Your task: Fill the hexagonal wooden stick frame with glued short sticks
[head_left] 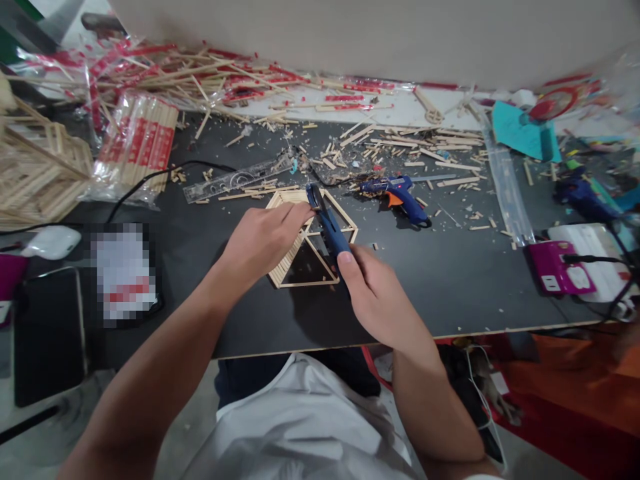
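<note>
A hexagonal frame of thin wooden sticks (307, 285) lies on the dark table, its left part filled with sticks side by side and triangular openings elsewhere. Over its upper left part is my left hand (270, 237), fingers pinched near the tip of a blue cutter; what they hold is too small to make out. My right hand (373, 290) is wrapped round the handle of the blue cutter (330, 227), which slants across the frame. Beyond, to the right, a blue glue gun (400, 193) with an orange trigger rests on its side.
Stick offcuts (425, 143) and a clear ruler (235, 179) lie behind the frame. Packs of sticks (140, 143) and a stick structure (40, 167) stand at left, near phones (50, 340). A black cable crosses the left side. Purple charger (560, 267) at right.
</note>
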Demonstrator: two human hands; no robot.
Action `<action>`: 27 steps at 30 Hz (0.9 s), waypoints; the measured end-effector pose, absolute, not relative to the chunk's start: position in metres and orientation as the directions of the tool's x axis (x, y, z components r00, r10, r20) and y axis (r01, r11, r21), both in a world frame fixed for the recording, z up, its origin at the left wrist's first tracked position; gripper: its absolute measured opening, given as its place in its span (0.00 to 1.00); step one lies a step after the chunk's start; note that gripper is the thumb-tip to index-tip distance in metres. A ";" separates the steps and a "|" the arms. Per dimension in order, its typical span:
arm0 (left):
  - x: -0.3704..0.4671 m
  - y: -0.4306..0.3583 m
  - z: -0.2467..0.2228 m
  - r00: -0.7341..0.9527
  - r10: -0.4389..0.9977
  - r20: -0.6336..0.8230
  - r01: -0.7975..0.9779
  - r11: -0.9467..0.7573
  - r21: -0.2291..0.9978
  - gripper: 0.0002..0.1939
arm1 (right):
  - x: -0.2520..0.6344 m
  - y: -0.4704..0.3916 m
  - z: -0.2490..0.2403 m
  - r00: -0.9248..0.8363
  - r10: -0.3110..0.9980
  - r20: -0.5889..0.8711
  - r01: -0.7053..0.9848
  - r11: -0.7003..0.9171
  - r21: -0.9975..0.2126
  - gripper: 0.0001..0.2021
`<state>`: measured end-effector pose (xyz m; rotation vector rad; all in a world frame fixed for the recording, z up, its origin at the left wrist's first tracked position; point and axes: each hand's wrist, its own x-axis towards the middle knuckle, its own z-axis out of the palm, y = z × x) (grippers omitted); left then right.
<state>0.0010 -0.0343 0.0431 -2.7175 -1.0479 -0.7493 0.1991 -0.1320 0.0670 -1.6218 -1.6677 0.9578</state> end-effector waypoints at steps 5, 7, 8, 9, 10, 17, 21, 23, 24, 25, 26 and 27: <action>0.002 -0.035 0.043 0.624 0.655 0.425 0.677 -0.725 0.123 0.22 | 0.197 -0.131 0.066 -0.050 0.996 -0.074 0.563 -0.033 -0.825 0.23; 0.002 -0.034 0.041 0.617 0.670 0.413 0.680 -0.718 0.148 0.22 | 0.196 -0.131 0.064 -0.046 0.997 -0.068 0.567 -0.030 -0.823 0.23; 0.002 -0.034 0.040 0.616 0.671 0.412 0.680 -0.717 0.153 0.21 | 0.196 -0.131 0.063 -0.045 0.997 -0.063 0.570 -0.026 -0.821 0.23; 0.002 -0.034 0.039 0.617 0.670 0.413 0.678 -0.719 0.153 0.21 | 0.195 -0.131 0.062 -0.044 0.997 -0.057 0.575 -0.021 -0.818 0.23; 0.002 -0.033 0.038 0.618 0.666 0.418 0.676 -0.722 0.149 0.20 | 0.195 -0.130 0.060 -0.043 0.998 -0.053 0.580 -0.018 -0.814 0.23; 0.004 -0.031 0.030 0.606 0.651 0.457 0.662 -0.731 0.165 0.16 | 0.195 -0.128 0.057 -0.022 0.997 -0.078 0.600 -0.049 -0.799 0.25; 0.007 -0.031 0.027 0.587 0.669 0.455 0.656 -0.723 0.216 0.18 | 0.194 -0.127 0.055 0.003 0.995 -0.102 0.621 -0.082 -0.779 0.26; 0.008 -0.031 0.026 0.578 0.679 0.453 0.658 -0.716 0.233 0.19 | 0.193 -0.127 0.054 0.016 0.996 -0.092 0.636 -0.081 -0.767 0.26; 0.008 -0.031 0.026 0.572 0.682 0.455 0.661 -0.712 0.238 0.20 | 0.193 -0.127 0.053 0.019 0.996 -0.082 0.645 -0.075 -0.761 0.26; 0.008 -0.031 0.026 0.565 0.685 0.459 0.663 -0.709 0.241 0.20 | 0.193 -0.128 0.053 0.018 0.997 -0.072 0.655 -0.066 -0.753 0.26; 0.008 -0.031 0.026 0.560 0.685 0.466 0.664 -0.708 0.242 0.20 | 0.193 -0.128 0.053 0.014 0.998 -0.066 0.666 -0.058 -0.744 0.27; 0.008 -0.031 0.026 0.558 0.683 0.472 0.662 -0.709 0.243 0.20 | 0.193 -0.128 0.052 0.011 0.998 -0.060 0.677 -0.051 -0.734 0.27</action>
